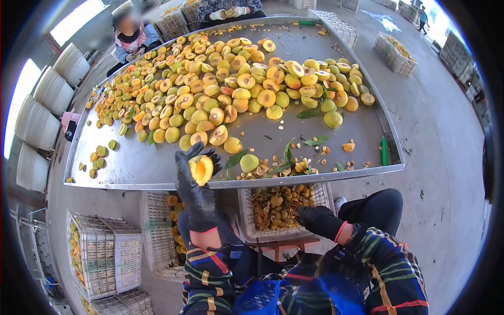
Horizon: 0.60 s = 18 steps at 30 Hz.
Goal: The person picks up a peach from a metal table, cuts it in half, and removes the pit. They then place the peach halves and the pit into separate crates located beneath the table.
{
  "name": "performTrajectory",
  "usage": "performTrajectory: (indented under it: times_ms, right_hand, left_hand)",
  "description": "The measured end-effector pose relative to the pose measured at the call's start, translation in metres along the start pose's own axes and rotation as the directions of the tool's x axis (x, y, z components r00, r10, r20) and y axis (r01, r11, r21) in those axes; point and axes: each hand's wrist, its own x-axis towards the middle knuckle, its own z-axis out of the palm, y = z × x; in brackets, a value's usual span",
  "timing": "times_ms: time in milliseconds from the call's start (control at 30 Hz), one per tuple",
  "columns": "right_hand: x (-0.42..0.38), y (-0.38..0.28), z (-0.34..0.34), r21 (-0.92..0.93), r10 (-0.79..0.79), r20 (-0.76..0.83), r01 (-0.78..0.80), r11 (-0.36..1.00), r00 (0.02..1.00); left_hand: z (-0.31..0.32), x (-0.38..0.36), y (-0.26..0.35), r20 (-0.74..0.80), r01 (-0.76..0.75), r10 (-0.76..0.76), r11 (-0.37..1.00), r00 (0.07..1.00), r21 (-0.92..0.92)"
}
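Note:
My left hand (197,181), in a black glove, is raised at the near edge of the metal table (299,183). Its fingers curl around a peach half (201,169) with the orange cut face and hollow turned up toward me. Lower and to the right, my right hand (319,220), also gloved in black, is over the right side of a plastic crate (242,210) of pits and scraps (281,206). Its fingers look curled; what they hold, if anything, is hidden. A large heap of peaches (210,89), many halved, covers the table's far and middle part.
Pits, leaves and a single peach (249,163) lie near the table's front edge. A green object (384,151) is at the right corner. A crate of fruit (157,231) stands by my left leg, stacked crates (105,252) farther left. Two people sit across the table.

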Motion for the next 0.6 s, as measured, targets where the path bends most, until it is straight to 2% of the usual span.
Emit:
performTrajectory:
  times_ms: [33,67,133,200,233,267,333,367,433,467,533,567,600]
  right_hand:
    - [0.002,-0.003,-0.004,-0.066,-0.048,-0.048,0.044,0.997,0.998]
    - [0.0,-0.009,-0.008,-0.083,-0.059,-0.026,0.057,0.995,0.998]
    - [0.021,-0.044,-0.044,0.093,-0.167,-0.169,0.184,0.978,0.971]
    - [0.066,-0.053,-0.057,0.136,-0.23,-0.233,0.266,0.954,0.945]
    - [0.086,-0.06,-0.067,0.062,-0.159,-0.277,0.183,0.981,0.948]
    - [0.107,-0.067,-0.075,-0.008,-0.091,-0.328,0.093,0.996,0.94]
    - [0.15,-0.07,-0.074,-0.025,0.022,-0.262,-0.03,0.999,0.965]
    - [0.17,-0.068,-0.066,-0.028,0.022,-0.264,-0.03,0.999,0.964]
    - [0.202,-0.068,-0.052,-0.207,0.042,-0.117,-0.066,0.976,0.992]
    - [0.208,-0.074,-0.052,-0.209,0.045,-0.119,-0.069,0.975,0.992]
    - [0.216,-0.082,-0.054,-0.258,0.128,-0.07,-0.142,0.956,0.989]
    - [0.216,-0.077,-0.055,-0.249,0.103,-0.039,-0.11,0.962,0.994]
    - [0.214,-0.073,-0.054,-0.25,0.109,-0.039,-0.115,0.961,0.993]
  left_hand:
    - [-0.017,0.003,0.02,0.029,0.045,-0.045,0.999,0.999,-0.016]
    - [-0.03,-0.004,0.034,-0.021,-0.054,0.056,0.997,0.998,0.06]
    - [-0.063,-0.01,0.064,-0.106,-0.079,0.102,0.976,0.989,0.202]
    - [-0.116,-0.007,0.071,-0.108,-0.162,0.216,0.914,0.971,0.372]
    - [-0.138,-0.007,0.077,-0.186,-0.065,0.171,0.881,0.968,0.469]
    - [-0.18,-0.001,0.066,-0.14,-0.118,0.249,0.791,0.958,0.601]
    - [-0.239,0.004,0.052,-0.096,-0.11,0.241,0.717,0.966,0.688]
    - [-0.25,0.001,0.05,-0.096,-0.112,0.242,0.719,0.965,0.686]
    - [-0.262,0.0,0.047,0.155,-0.277,0.45,0.218,0.879,0.936]
    - [-0.256,0.003,0.048,0.156,-0.279,0.45,0.221,0.879,0.934]
    - [-0.24,0.006,0.047,-0.022,-0.209,0.299,0.714,0.954,0.669]
    - [-0.19,-0.003,0.059,-0.039,-0.216,0.277,0.824,0.96,0.524]
    - [-0.16,-0.006,0.063,-0.038,-0.214,0.273,0.826,0.961,0.521]
